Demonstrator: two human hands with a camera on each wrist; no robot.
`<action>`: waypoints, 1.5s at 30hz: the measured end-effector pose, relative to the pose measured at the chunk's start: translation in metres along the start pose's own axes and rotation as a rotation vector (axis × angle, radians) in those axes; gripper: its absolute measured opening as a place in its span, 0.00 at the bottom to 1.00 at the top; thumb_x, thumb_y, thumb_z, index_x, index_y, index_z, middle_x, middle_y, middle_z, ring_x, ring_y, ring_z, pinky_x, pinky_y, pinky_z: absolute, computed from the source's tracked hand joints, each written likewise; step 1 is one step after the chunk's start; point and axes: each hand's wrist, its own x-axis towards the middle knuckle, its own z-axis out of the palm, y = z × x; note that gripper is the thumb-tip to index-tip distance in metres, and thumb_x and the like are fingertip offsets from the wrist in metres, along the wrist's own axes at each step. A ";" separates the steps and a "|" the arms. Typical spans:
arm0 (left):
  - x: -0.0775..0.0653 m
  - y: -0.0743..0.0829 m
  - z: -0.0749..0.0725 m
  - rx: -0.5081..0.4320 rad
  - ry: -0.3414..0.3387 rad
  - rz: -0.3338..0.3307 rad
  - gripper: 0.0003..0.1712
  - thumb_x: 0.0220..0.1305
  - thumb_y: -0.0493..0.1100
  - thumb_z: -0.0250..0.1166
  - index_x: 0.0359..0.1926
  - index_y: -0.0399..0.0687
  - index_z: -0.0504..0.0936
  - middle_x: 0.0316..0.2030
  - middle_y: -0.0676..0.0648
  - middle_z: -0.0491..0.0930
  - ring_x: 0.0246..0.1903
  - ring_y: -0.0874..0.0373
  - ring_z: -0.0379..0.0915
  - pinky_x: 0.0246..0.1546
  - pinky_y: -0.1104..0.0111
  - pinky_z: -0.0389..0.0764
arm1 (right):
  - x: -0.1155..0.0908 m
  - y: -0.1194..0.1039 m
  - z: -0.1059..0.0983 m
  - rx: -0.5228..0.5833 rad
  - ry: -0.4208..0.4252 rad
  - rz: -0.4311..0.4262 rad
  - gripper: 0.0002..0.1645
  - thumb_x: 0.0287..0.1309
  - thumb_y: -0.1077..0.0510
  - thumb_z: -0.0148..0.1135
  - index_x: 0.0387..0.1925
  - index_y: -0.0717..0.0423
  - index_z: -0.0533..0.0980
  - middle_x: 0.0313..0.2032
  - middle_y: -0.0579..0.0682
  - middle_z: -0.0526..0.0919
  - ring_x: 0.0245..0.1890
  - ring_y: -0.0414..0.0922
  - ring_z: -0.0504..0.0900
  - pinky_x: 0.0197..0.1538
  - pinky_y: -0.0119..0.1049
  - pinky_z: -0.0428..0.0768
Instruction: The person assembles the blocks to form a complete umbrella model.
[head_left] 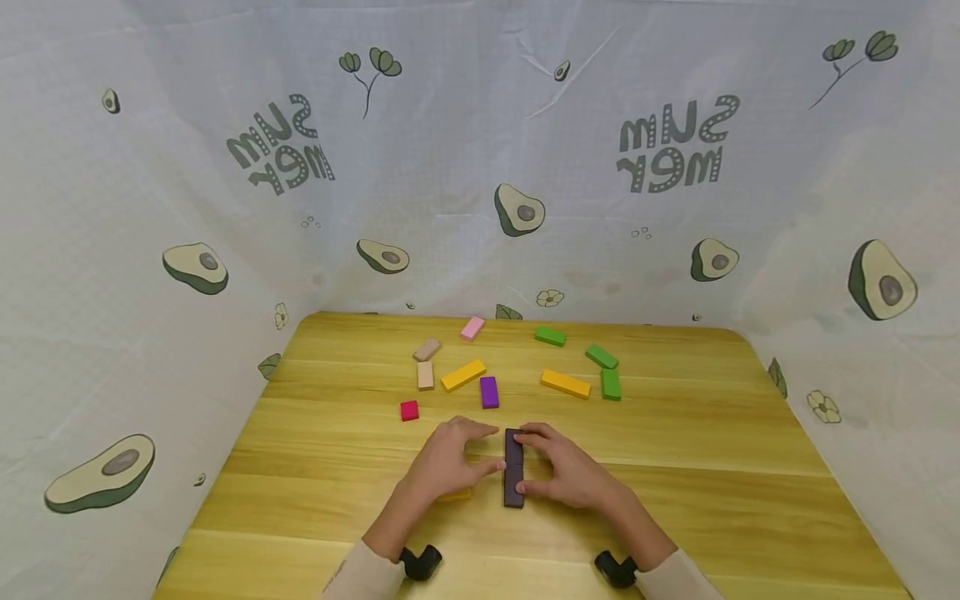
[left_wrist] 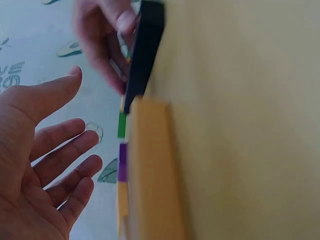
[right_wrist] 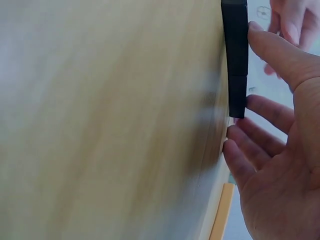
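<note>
Two black blocks lie end to end in a line, the far one (head_left: 513, 450) meeting the near one (head_left: 513, 498) at a thin seam. My right hand (head_left: 568, 471) touches their right side with spread thumb and forefinger; in the right wrist view both fingertips rest on the same face of the black row (right_wrist: 236, 45). Just left of the row is my left hand (head_left: 448, 461), its thumb and fingers spread and nothing held. Its thumb tip is close to the blocks; whether it touches is unclear. A yellow block (head_left: 455, 494), partly hidden, lies below the left hand.
Beyond the hands lie a purple block (head_left: 489, 392), a red block (head_left: 409, 411), a left yellow block (head_left: 463, 375) and a right yellow block (head_left: 566, 384). Farther off are two beige blocks (head_left: 425, 376), a pink block (head_left: 472, 328) and several green blocks (head_left: 611, 385). Patterned cloth (head_left: 450, 167) surrounds the table.
</note>
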 end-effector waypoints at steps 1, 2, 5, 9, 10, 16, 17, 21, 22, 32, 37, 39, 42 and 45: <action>0.006 -0.003 -0.005 0.001 -0.002 -0.010 0.32 0.62 0.63 0.72 0.63 0.54 0.84 0.57 0.54 0.85 0.60 0.54 0.79 0.61 0.56 0.81 | 0.000 0.000 0.000 -0.002 0.001 0.001 0.45 0.59 0.36 0.72 0.71 0.52 0.72 0.73 0.56 0.67 0.72 0.60 0.69 0.71 0.64 0.70; 0.011 -0.006 -0.009 -0.003 -0.005 -0.020 0.34 0.62 0.63 0.72 0.64 0.52 0.84 0.59 0.52 0.85 0.62 0.52 0.79 0.63 0.55 0.81 | 0.000 -0.001 0.000 0.001 0.001 0.005 0.45 0.59 0.36 0.72 0.72 0.52 0.72 0.73 0.56 0.67 0.73 0.60 0.69 0.71 0.64 0.70; 0.029 -0.018 -0.021 0.002 -0.013 -0.024 0.38 0.61 0.62 0.74 0.66 0.47 0.81 0.62 0.49 0.83 0.64 0.49 0.78 0.64 0.54 0.80 | -0.001 -0.002 0.001 0.012 0.003 0.010 0.45 0.59 0.37 0.72 0.72 0.53 0.72 0.73 0.56 0.67 0.73 0.61 0.68 0.71 0.65 0.69; 0.052 -0.031 -0.032 0.032 -0.031 -0.032 0.41 0.60 0.60 0.76 0.68 0.44 0.78 0.65 0.45 0.80 0.67 0.47 0.75 0.68 0.53 0.77 | -0.002 -0.003 0.001 0.027 -0.004 0.016 0.45 0.59 0.37 0.72 0.71 0.53 0.72 0.73 0.57 0.67 0.73 0.61 0.68 0.71 0.65 0.68; 0.056 -0.033 -0.034 0.042 -0.037 -0.036 0.41 0.60 0.59 0.76 0.69 0.45 0.77 0.66 0.45 0.79 0.68 0.47 0.74 0.69 0.53 0.75 | -0.002 -0.003 0.002 0.031 -0.003 0.016 0.45 0.59 0.37 0.72 0.71 0.53 0.72 0.73 0.57 0.67 0.73 0.62 0.68 0.71 0.65 0.68; 0.079 -0.038 -0.039 0.042 -0.093 -0.088 0.40 0.61 0.56 0.75 0.71 0.47 0.76 0.70 0.44 0.74 0.72 0.46 0.67 0.74 0.53 0.69 | -0.002 -0.001 0.002 0.028 0.010 0.020 0.45 0.59 0.37 0.72 0.72 0.52 0.72 0.73 0.57 0.67 0.72 0.62 0.68 0.71 0.65 0.69; 0.082 -0.038 -0.038 0.039 -0.101 -0.094 0.40 0.61 0.56 0.76 0.71 0.47 0.76 0.70 0.44 0.74 0.72 0.46 0.67 0.74 0.53 0.68 | -0.003 -0.001 0.002 0.029 0.012 0.020 0.45 0.59 0.37 0.72 0.72 0.52 0.72 0.73 0.57 0.67 0.72 0.62 0.68 0.71 0.65 0.69; 0.092 -0.036 -0.033 0.055 -0.106 -0.114 0.39 0.61 0.55 0.76 0.69 0.46 0.77 0.67 0.44 0.77 0.68 0.48 0.71 0.72 0.55 0.72 | -0.003 -0.001 0.002 0.035 0.016 0.023 0.44 0.59 0.37 0.73 0.71 0.51 0.72 0.73 0.57 0.67 0.72 0.61 0.69 0.71 0.64 0.70; 0.094 -0.036 -0.032 0.051 -0.106 -0.120 0.39 0.61 0.54 0.76 0.69 0.45 0.78 0.65 0.44 0.78 0.66 0.48 0.73 0.70 0.56 0.74 | -0.003 -0.001 0.002 0.036 0.016 0.023 0.44 0.59 0.37 0.73 0.71 0.51 0.72 0.73 0.57 0.67 0.72 0.61 0.69 0.71 0.64 0.70; 0.099 -0.038 -0.023 0.025 -0.150 -0.141 0.38 0.57 0.52 0.79 0.66 0.44 0.80 0.54 0.45 0.85 0.48 0.57 0.81 0.54 0.64 0.84 | -0.003 0.000 0.005 0.040 0.022 0.008 0.44 0.60 0.37 0.72 0.72 0.49 0.72 0.73 0.54 0.67 0.72 0.60 0.69 0.71 0.64 0.70; 0.098 -0.040 -0.021 0.012 -0.149 -0.139 0.37 0.59 0.50 0.78 0.67 0.43 0.79 0.57 0.42 0.84 0.52 0.55 0.83 0.56 0.63 0.85 | -0.003 0.000 0.005 0.036 0.022 0.014 0.44 0.60 0.37 0.72 0.72 0.49 0.71 0.73 0.54 0.67 0.73 0.60 0.69 0.71 0.64 0.70; 0.098 -0.040 -0.021 0.008 -0.146 -0.136 0.37 0.59 0.50 0.78 0.67 0.42 0.79 0.56 0.42 0.84 0.52 0.54 0.82 0.56 0.63 0.85 | -0.003 0.000 0.005 0.035 0.022 0.015 0.44 0.60 0.37 0.72 0.72 0.49 0.71 0.73 0.54 0.67 0.73 0.59 0.69 0.71 0.63 0.70; 0.098 -0.040 -0.021 0.017 -0.144 -0.122 0.36 0.59 0.50 0.78 0.66 0.41 0.80 0.55 0.42 0.85 0.50 0.55 0.82 0.55 0.63 0.85 | -0.003 0.000 0.005 0.036 0.019 0.017 0.44 0.60 0.37 0.72 0.72 0.49 0.71 0.73 0.54 0.67 0.73 0.59 0.68 0.71 0.63 0.70; 0.097 -0.038 -0.021 0.029 -0.144 -0.106 0.36 0.60 0.50 0.78 0.65 0.41 0.80 0.53 0.43 0.85 0.48 0.55 0.82 0.54 0.63 0.84 | -0.003 0.000 0.004 0.037 0.016 0.021 0.44 0.59 0.37 0.72 0.72 0.49 0.71 0.74 0.53 0.67 0.73 0.59 0.68 0.71 0.63 0.70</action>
